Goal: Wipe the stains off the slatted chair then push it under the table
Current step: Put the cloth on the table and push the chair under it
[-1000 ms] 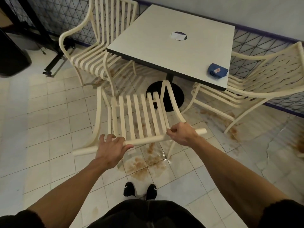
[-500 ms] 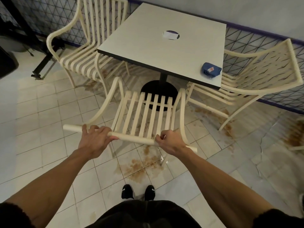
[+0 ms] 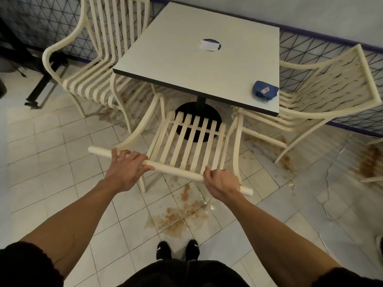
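Head view shows your left hand (image 3: 126, 168) and right hand (image 3: 220, 184) both wrapped around the top rail of the chair (image 3: 192, 141), fingers (image 3: 132, 157) curled over it. Beyond your fingers the chair's seat reaches toward the table (image 3: 186, 65), its front edge just short of the black base. A blue cloth (image 3: 265, 93) lies on the table's right corner.

The slatted chair (image 3: 192, 139) is facing the table's (image 3: 199, 65) near edge, with the black pedestal base (image 3: 199, 119) standing right ahead of its seat. Two more chairs, left (image 3: 93, 65) and right (image 3: 310, 90), are flanking the gap, leaving open tiled floor (image 3: 51, 152) behind.
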A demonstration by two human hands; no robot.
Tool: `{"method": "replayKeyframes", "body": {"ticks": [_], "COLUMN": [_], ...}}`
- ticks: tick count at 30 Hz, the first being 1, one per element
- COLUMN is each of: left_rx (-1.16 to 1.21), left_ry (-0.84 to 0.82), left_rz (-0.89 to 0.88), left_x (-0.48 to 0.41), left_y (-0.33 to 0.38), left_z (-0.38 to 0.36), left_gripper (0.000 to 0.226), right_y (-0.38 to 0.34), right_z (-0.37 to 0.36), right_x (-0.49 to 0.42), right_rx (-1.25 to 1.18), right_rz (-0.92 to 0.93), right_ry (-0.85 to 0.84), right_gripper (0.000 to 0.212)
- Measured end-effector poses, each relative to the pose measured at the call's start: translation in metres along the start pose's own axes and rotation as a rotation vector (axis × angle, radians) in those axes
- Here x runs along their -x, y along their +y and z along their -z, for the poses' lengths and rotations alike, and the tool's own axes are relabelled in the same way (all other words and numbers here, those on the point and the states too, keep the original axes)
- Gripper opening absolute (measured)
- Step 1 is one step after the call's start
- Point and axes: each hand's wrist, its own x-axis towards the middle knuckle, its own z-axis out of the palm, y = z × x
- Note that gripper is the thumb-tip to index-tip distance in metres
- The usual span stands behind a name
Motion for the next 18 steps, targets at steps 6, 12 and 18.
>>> {"method": "replayKeyframes", "body": {"ticks": [6, 12, 18], "left_rx": [0.026, 0.074, 0.623], "left_ry": [-0.014, -0.053, 0.098], "left_rz": [-0.022, -0.044, -0.012], "left_x": [-0.026, -0.037, -0.033], "left_y": [-0.004, -0.007, -0.033], "left_z": [0.009, 0.013, 0.030], "left_gripper": [0.077, 0.064, 0.023], "right_y": [0.001, 0.000, -0.030], "right_z": [0.011, 0.012, 0.037], "right_x": [-0.018, -0.033, -0.056], "right_rx": [0.019, -0.178, -0.557], "right_rz": [-0.045, -0.194, -0.239], "right_ry": [-0.016, -0.081, -0.040], "right_gripper": [0.040, 0.032, 0.028]}}
